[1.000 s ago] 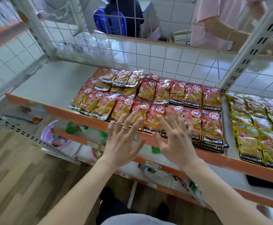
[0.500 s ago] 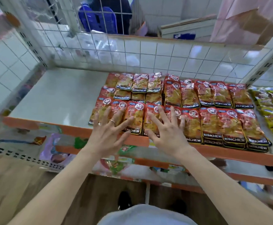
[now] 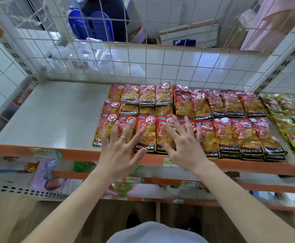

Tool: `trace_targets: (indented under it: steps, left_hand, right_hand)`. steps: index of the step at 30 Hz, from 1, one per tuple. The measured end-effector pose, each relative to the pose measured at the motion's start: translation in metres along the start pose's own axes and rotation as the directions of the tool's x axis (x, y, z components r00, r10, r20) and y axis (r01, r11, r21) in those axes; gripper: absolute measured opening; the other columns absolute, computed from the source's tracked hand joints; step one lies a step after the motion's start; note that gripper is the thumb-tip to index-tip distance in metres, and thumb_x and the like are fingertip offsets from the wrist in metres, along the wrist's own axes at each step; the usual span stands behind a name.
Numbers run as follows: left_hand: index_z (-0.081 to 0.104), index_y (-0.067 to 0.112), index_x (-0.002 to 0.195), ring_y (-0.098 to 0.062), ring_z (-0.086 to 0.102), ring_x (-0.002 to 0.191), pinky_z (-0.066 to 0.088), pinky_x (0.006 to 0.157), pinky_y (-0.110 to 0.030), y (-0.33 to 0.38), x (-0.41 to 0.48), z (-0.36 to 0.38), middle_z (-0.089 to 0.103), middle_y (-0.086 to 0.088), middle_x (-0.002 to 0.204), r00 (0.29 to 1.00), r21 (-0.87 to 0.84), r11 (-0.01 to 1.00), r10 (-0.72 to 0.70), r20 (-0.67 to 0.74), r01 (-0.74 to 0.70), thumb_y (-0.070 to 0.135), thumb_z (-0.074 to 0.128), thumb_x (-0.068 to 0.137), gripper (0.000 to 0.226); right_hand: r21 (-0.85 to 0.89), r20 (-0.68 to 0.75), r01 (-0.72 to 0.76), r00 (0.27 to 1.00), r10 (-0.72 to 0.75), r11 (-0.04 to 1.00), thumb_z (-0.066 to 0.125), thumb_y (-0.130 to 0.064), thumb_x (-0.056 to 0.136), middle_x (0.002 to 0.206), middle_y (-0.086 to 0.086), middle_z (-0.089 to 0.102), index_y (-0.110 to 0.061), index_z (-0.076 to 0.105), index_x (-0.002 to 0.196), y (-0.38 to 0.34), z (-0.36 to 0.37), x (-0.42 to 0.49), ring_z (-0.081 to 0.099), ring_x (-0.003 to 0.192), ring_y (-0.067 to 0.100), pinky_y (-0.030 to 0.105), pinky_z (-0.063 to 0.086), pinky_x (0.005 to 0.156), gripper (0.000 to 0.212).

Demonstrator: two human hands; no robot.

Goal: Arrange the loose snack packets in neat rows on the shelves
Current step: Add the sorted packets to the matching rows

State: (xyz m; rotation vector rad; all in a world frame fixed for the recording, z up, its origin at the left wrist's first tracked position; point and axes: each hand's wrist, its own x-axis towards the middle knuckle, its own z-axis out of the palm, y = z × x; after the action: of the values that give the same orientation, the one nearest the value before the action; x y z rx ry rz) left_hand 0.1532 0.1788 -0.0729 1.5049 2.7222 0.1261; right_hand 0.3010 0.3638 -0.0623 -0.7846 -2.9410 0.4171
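Observation:
Red and yellow KONCHEW snack packets (image 3: pixel 230 109) lie in rows on a grey shelf (image 3: pixel 52 116) with an orange front edge. My left hand (image 3: pixel 120 149) spreads its straight fingers over the front-row packets (image 3: pixel 146 135) at the left end. My right hand (image 3: pixel 183 144) lies beside it, fingers splayed flat over the neighbouring front-row packets. Neither hand grips a packet. The back rows on the left (image 3: pixel 143 95) overlap unevenly.
Yellow-green packets (image 3: pixel 290 123) fill the shelf's right part. White wire mesh (image 3: pixel 143 64) backs the shelf, with slotted uprights (image 3: pixel 17 55) at both corners. Lower shelves (image 3: pixel 55 174) hold other goods. A person sits on a blue chair (image 3: pixel 97 27) behind the mesh.
The view has swung left and nearer the shelf. Both hands have reached forward onto the front-row packets, fingers still spread.

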Motion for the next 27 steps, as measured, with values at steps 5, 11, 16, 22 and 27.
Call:
trace_targets:
  steps: [5,11,16,22,27]
  left_hand:
    - [-0.002,0.051,0.154,-0.032,-0.007,0.153,0.003,0.118,-0.063,-0.009,0.043,-0.016,-0.006,0.007,0.168,0.998,-0.044,0.997,-0.061,0.008,0.061,0.079,-0.006,0.085,0.075]
    - [-0.003,0.05,0.155,-0.031,-0.013,0.153,-0.002,0.117,-0.063,0.011,0.086,-0.031,-0.011,0.009,0.167,0.993,0.044,0.993,0.106,0.045,-0.108,0.078,-0.005,0.086,0.074]
    - [0.012,0.047,0.156,-0.025,-0.013,0.153,-0.008,0.115,-0.063,0.036,0.111,-0.029,-0.004,0.014,0.167,0.974,0.064,0.977,0.195,0.11,-0.203,0.078,-0.011,0.084,0.081]
    - [0.022,0.046,0.155,-0.019,-0.012,0.153,-0.007,0.115,-0.063,0.037,0.121,-0.023,-0.003,0.016,0.167,0.973,0.06,0.977,0.196,0.124,-0.204,0.076,-0.001,0.092,0.073]
    - [0.03,0.047,0.152,-0.017,-0.008,0.153,0.0,0.116,-0.062,0.038,0.125,-0.024,0.002,0.016,0.167,0.977,0.028,0.982,0.184,0.107,-0.188,0.077,-0.01,0.084,0.084]
  right_hand:
    - [-0.023,-0.02,-0.039,0.999,0.038,0.999,0.032,-0.066,0.094,0.167,-0.005,0.001,-0.044,0.019,0.153,0.013,-0.011,0.02,-0.006,0.153,0.029,0.065,-0.003,0.117,0.065]
    - [-0.107,0.11,-0.17,0.977,0.182,0.98,0.02,-0.074,0.093,0.166,-0.003,-0.008,-0.043,0.005,0.155,0.027,-0.021,0.051,-0.016,0.15,0.036,0.067,-0.012,0.113,0.071]
    - [-0.097,0.148,-0.177,0.971,0.19,0.98,0.019,-0.072,0.095,0.165,-0.003,-0.013,-0.042,0.005,0.156,0.031,-0.023,0.059,-0.014,0.151,0.036,0.066,-0.003,0.117,0.07]
    - [-0.058,0.16,-0.187,0.968,0.194,0.981,0.022,-0.072,0.094,0.165,-0.005,-0.015,-0.042,0.007,0.156,0.035,-0.026,0.07,-0.014,0.151,0.035,0.063,-0.004,0.119,0.071]
    - [-0.034,0.065,-0.146,0.987,0.147,0.989,0.025,-0.069,0.096,0.166,-0.007,-0.005,-0.043,0.008,0.156,0.041,-0.027,0.066,-0.007,0.153,0.03,0.061,0.001,0.12,0.067]
